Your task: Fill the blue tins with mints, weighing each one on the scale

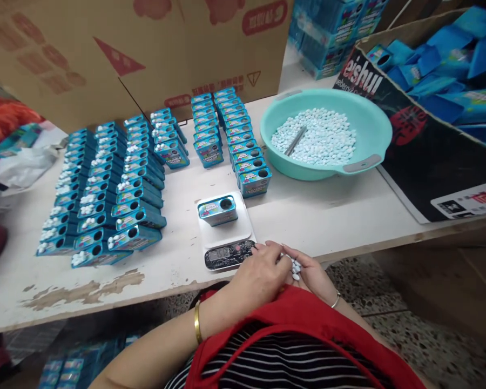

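A small blue tin [218, 209] with a round hole in its top sits on a white kitchen scale [225, 235] near the table's front edge. Just right of the scale's display, my left hand [259, 273] curls over my right hand [311, 273], fingers bent and touching it. My right hand is cupped palm up and holds several small white candies [295, 267]. A turquoise basin [368, 138] full of the same candies, with a metal scoop [295, 141] lying in them, stands at the back right.
Several rows of blue tins [105, 189] with candies on top fill the left of the white table [332, 216]; two more rows [230, 135] stand behind the scale. Cardboard boxes [146, 48] line the back, and an open box of blue packs [441, 81] stands right.
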Demonstrator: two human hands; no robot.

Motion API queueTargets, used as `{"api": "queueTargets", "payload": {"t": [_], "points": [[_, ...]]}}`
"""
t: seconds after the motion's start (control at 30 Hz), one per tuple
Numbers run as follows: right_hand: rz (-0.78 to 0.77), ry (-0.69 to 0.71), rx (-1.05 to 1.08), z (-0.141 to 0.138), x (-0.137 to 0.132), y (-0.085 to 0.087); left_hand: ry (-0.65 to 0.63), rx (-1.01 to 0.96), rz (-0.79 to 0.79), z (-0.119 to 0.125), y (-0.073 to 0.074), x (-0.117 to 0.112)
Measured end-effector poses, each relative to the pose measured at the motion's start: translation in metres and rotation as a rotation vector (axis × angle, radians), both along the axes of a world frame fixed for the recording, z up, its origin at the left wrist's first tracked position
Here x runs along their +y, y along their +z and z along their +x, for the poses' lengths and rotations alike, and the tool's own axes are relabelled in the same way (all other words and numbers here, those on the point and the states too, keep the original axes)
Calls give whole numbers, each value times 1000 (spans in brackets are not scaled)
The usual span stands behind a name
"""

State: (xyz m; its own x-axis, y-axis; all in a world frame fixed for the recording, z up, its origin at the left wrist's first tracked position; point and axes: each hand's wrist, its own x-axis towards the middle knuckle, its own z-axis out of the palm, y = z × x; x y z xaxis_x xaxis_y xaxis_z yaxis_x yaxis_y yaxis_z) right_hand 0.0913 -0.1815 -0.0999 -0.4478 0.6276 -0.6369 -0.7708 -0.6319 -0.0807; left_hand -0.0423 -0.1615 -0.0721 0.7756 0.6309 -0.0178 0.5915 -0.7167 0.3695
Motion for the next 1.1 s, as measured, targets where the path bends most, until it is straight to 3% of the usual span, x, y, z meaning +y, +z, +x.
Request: {"api": "queueTargets", "payload": {"t": [0.23, 0.37, 0.5, 0.6, 0.73, 0.93, 1.1], "points": [[-25, -1, 57, -2, 0, -4, 9, -39, 2, -7, 1, 3], [-45, -55, 100, -8, 10, -2, 23, -168, -60, -15, 4, 13], [60, -118, 117, -20, 29, 9, 97, -389, -138, -30, 22, 35], [131, -118, 111, -28, 43, 21, 194, -472, -75, -44, 46, 58], [125, -113, 99, -31, 51, 27, 350, -422, 44, -61, 66, 85], [69, -120, 94, -25, 49, 22, 355, -272, 29, -73, 62, 100], [63, -131, 89, -21, 48, 20, 362, -295, 59, -77, 68, 98]]}}
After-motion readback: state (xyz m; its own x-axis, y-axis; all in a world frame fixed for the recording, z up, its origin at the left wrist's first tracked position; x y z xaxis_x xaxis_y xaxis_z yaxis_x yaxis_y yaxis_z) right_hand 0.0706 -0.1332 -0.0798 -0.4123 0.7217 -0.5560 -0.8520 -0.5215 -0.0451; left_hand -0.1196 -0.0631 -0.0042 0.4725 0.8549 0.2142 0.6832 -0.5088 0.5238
